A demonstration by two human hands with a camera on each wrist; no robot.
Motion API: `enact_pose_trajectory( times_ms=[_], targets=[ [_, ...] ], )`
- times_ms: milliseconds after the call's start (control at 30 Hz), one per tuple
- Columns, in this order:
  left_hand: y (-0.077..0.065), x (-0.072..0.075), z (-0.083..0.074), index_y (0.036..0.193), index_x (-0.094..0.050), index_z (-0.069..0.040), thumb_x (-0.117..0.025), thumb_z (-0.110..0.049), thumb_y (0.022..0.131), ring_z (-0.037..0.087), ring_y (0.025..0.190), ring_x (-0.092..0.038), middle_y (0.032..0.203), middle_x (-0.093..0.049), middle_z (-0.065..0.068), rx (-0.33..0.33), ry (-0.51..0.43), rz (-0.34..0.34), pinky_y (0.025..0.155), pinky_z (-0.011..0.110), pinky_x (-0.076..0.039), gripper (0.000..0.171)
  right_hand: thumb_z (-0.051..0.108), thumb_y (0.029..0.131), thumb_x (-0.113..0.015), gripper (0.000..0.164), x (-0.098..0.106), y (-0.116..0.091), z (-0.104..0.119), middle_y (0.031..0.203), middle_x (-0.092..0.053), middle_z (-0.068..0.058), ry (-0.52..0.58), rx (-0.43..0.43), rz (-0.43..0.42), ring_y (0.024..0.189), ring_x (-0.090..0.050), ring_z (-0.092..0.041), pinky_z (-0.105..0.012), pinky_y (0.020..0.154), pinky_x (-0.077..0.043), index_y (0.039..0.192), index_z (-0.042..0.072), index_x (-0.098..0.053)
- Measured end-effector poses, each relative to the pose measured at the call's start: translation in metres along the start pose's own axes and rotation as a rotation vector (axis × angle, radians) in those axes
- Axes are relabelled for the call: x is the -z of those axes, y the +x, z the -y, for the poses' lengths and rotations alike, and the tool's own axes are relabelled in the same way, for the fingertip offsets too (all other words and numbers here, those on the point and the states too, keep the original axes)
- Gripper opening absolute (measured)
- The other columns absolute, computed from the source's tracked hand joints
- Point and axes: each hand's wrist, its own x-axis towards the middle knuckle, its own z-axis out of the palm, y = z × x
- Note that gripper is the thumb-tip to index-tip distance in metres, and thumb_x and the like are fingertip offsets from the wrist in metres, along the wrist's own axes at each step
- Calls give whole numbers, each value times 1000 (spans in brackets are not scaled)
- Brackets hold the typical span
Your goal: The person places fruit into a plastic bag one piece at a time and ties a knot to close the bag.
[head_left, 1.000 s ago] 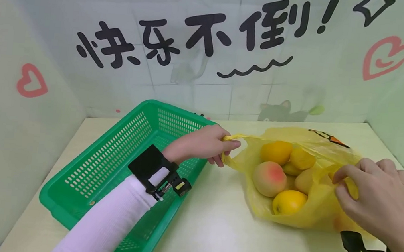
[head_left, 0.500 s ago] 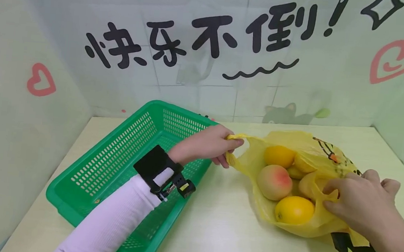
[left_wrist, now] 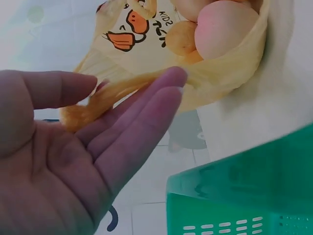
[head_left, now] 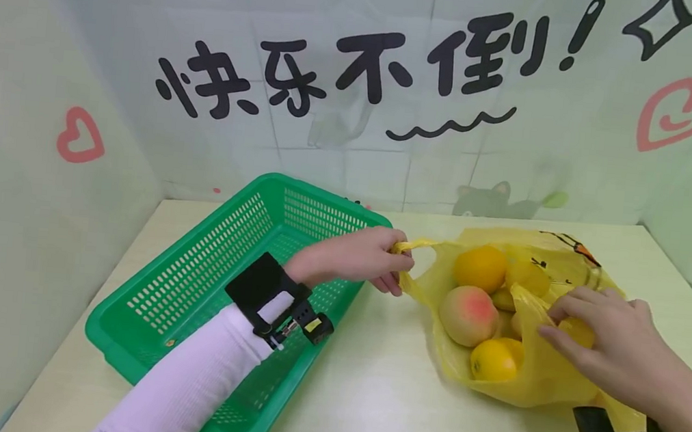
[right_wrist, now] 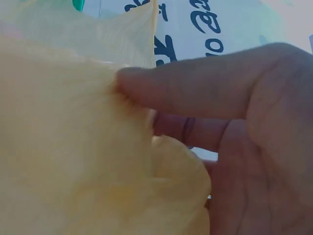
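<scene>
A thin yellow plastic bag [head_left: 544,388] lies on the table at the right, its mouth facing left and toward me. Inside it are a pink-blushed peach [head_left: 469,316], an orange fruit [head_left: 480,267], a yellow fruit [head_left: 490,360] and others partly hidden by the film. My left hand [head_left: 367,253] holds the bag's left handle between thumb and fingers, over the basket's right rim; the left wrist view shows the handle [left_wrist: 93,110] gathered there. On the other side, my right hand [head_left: 613,342] pinches the bag's near edge, thumb on the film in the right wrist view.
A green perforated plastic basket [head_left: 193,264] stands at an angle on the left, beneath my left forearm. The pale tabletop [head_left: 379,397] shows between basket and bag. A printed wall covering [head_left: 350,168] closes off the back, with side panels at left and right.
My right hand has moved left with the bag's edge, and its fingers have straightened somewhat. The bag's right part has sunk and folded differently. My left hand keeps hold of the handle.
</scene>
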Motion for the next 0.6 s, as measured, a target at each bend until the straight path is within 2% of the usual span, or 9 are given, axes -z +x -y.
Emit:
enact_pose_trajectory(
  times_ms=[133, 200, 300, 367, 400, 433, 500, 600],
  targets=[
    [-9, -1, 0, 108, -54, -4, -46, -24, 105, 16, 87, -70, 104, -65, 11, 24, -3, 15, 84, 29, -58, 22, 20, 86, -76, 19, 5, -1, 1, 117, -62, -8, 120, 61, -122, 102, -53, -31, -30, 71, -39, 74, 30, -65],
    [-16, 0, 1, 107, -55, -4, -45, -25, 106, 17, 86, -70, 103, -65, 11, 35, -9, -24, 83, 30, -58, 24, 17, 89, -73, 21, 9, -2, 0, 123, -63, -4, 218, 29, -146, 109, -54, -24, -24, 70, -37, 74, 30, -65],
    [-29, 3, 4, 104, -57, -3, -44, -25, 106, 19, 86, -71, 102, -66, 12, 37, -43, -102, 82, 31, -59, 26, 11, 94, -65, 18, 14, -6, -4, 102, -67, 8, 402, -30, -133, 91, -56, -8, -19, 63, -35, 82, 23, -66],
    [-39, 5, 4, 102, -58, -2, -44, -24, 106, 20, 85, -72, 101, -66, 13, 22, -72, -145, 80, 32, -59, 26, 3, 97, -58, 16, 17, -10, -9, 87, -65, 10, 579, -74, -149, 78, -53, -4, -20, 61, -38, 88, 14, -66],
    [-45, 6, 4, 101, -58, -2, -44, -23, 106, 20, 86, -72, 101, -66, 13, 8, -86, -161, 80, 32, -59, 26, 0, 98, -54, 16, 17, -12, -12, 84, -65, 9, 692, -80, -174, 75, -53, -7, -18, 61, -41, 91, 9, -66],
    [-51, 7, 2, 100, -57, -2, -44, -23, 106, 20, 86, -72, 102, -67, 14, -12, -105, -173, 81, 33, -59, 26, -4, 99, -50, 17, 18, -13, -15, 84, -65, 5, 814, -66, -218, 73, -54, -9, -16, 61, -43, 93, 5, -64],
    [-65, 7, -2, 99, -56, -1, -43, -22, 106, 21, 86, -73, 102, -68, 16, -72, -137, -204, 81, 35, -60, 26, -10, 98, -46, 20, 18, -12, -20, 90, -69, 1, 1049, -18, -365, 75, -58, -10, -12, 66, -49, 94, -1, -64],
    [-86, 7, -14, 99, -55, 1, -41, -20, 107, 25, 88, -75, 103, -69, 18, -190, -214, -277, 82, 38, -60, 27, -12, 96, -47, 18, 23, 2, -21, 89, -72, -6, 1315, 103, -680, 72, -63, -12, -12, 69, -51, 88, -5, -62]
  ],
)
